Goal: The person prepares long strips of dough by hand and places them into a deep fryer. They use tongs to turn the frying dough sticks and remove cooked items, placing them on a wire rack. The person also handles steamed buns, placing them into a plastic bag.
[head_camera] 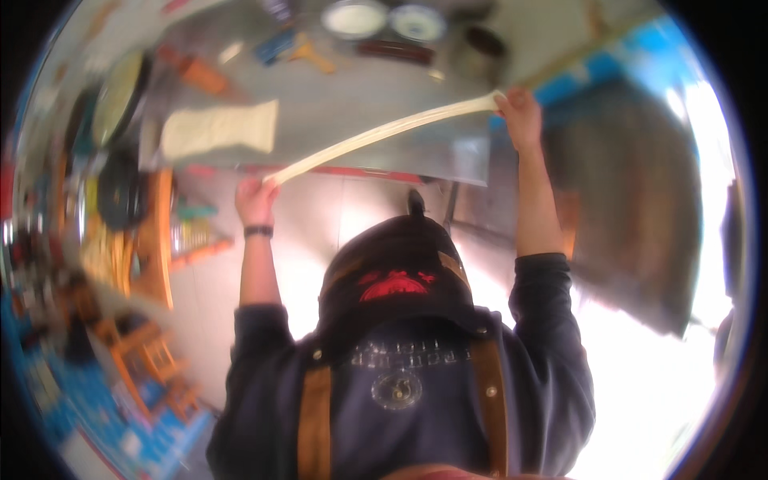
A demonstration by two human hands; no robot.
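A long pale strip of dough (384, 133) is stretched between my two hands and rises from left to right. My left hand (257, 201) pinches its lower end near the front edge of the grey worktop (336, 90). At the far right, my right hand (519, 117) grips the other end, higher up and at arm's length. Much of the strip hangs in front of the worktop surface. A wide, flat slab of dough (219, 129) lies on the left part of the worktop, beyond my left hand.
A reddish rolling pin (201, 73) lies at the back left, near a blue object (275, 47) and a yellow tool (312, 55). White dishes (355, 18) and a dark pot (480, 51) stand behind. Left of me are a wooden shelf (159, 240) and wooden chairs (150, 360).
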